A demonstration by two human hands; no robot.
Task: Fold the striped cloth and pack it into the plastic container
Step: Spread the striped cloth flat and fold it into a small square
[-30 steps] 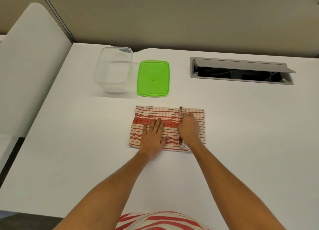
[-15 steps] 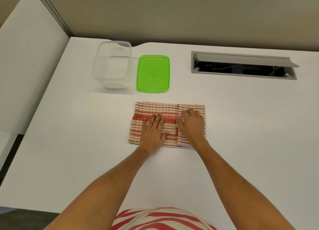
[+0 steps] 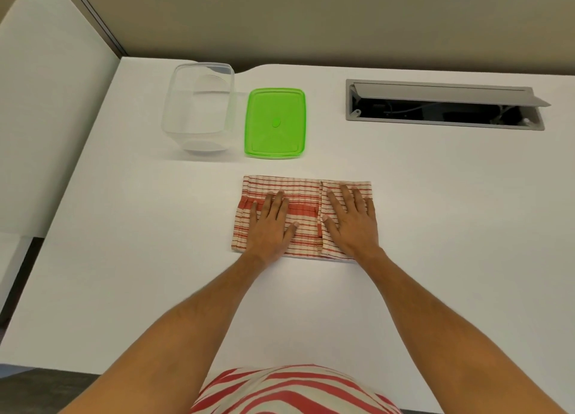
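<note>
The red and cream striped cloth (image 3: pixel 306 192) lies folded into a flat rectangle on the white table (image 3: pixel 435 227), with its right part lapped over the rest. My left hand (image 3: pixel 271 227) rests flat on the cloth's left half, fingers apart. My right hand (image 3: pixel 351 224) lies flat on the folded-over right flap, fingers spread. Neither hand grips anything. The clear plastic container (image 3: pixel 199 108) stands without its lid at the back left, apart from the cloth. Its green lid (image 3: pixel 275 122) lies flat just right of it.
An open grey cable hatch (image 3: pixel 445 105) is set into the table at the back right. A white partition panel (image 3: pixel 46 118) borders the table's left side. A beige wall runs behind the table.
My right hand let go of the pinched cloth edge, laid the flap down and now presses flat on it. My left hand stayed put.
</note>
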